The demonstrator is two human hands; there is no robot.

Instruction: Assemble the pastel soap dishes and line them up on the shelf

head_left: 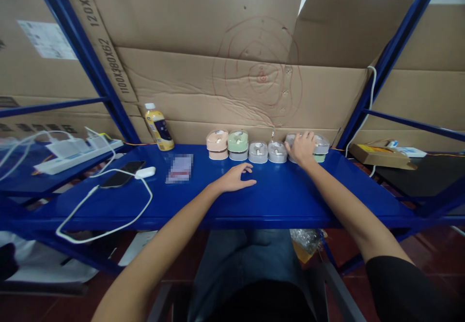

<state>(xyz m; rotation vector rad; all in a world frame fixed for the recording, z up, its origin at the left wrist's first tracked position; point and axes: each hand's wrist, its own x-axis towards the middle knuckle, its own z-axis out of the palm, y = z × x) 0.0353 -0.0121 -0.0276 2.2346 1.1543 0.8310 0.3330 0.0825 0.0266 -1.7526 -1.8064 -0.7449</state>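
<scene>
A row of small oval cases with clear lids stands along the back of the blue shelf. At its left end are a pink stack (217, 144) and a green stack (238, 144), then two single grey cases, one (257, 152) beside the other (277, 152). My right hand (304, 147) reaches over a clear-lidded case (291, 141), thumb at its left side and fingers over its top; the hand partly hides it. Just right of that hand sits another stack (321, 145) with a green base. My left hand (236, 177) hovers low before the green stack, fingers curved apart, holding nothing.
A yellow bottle (160, 127) stands at the back left, near a blurred-out packet (179, 168). A phone (123, 175) with a white cable and a power strip (78, 156) lie farther left. Cardboard (189, 89) walls the back; an open carton (381, 156) is at right.
</scene>
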